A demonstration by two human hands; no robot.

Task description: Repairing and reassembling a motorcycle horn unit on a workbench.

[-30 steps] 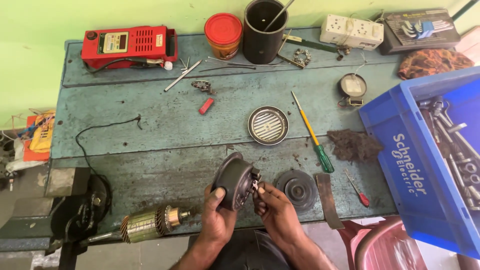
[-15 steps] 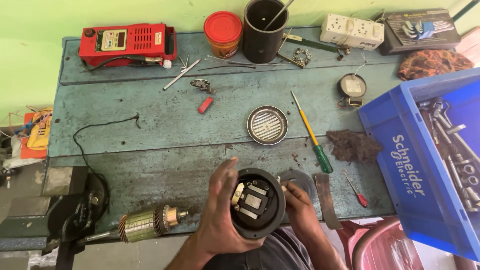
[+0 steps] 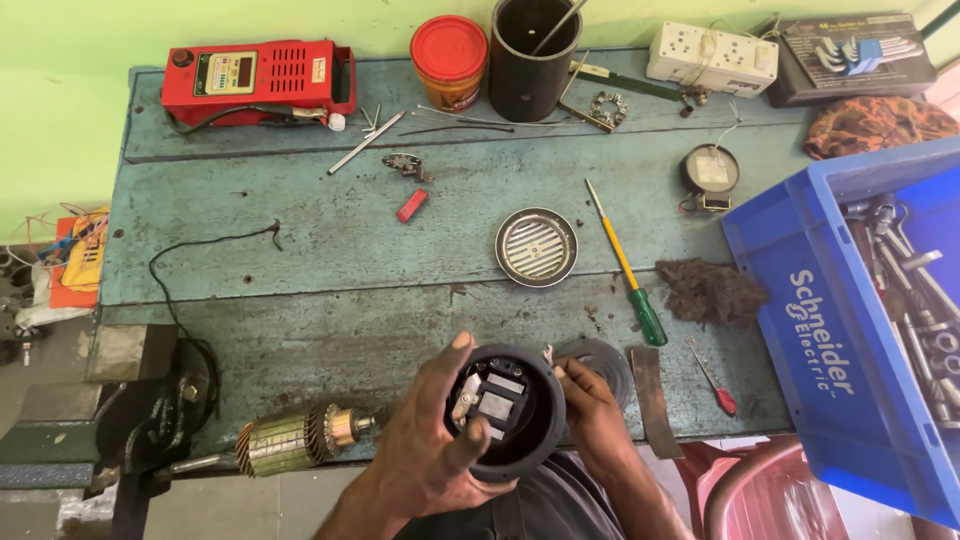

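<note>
Black motor housing [image 3: 505, 412] between left hand [image 3: 425, 450] and right hand [image 3: 592, 415], seemingly gripped

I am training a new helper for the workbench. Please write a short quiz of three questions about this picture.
1. True or false: both hands touch the black round housing.
2. Which lies nearer the blue crate: the small red screwdriver or the wound armature?
3. What colour is the lid of the jar beside the black cup?

Key: 1 true, left hand, right hand. 2 the small red screwdriver. 3 red.
</note>
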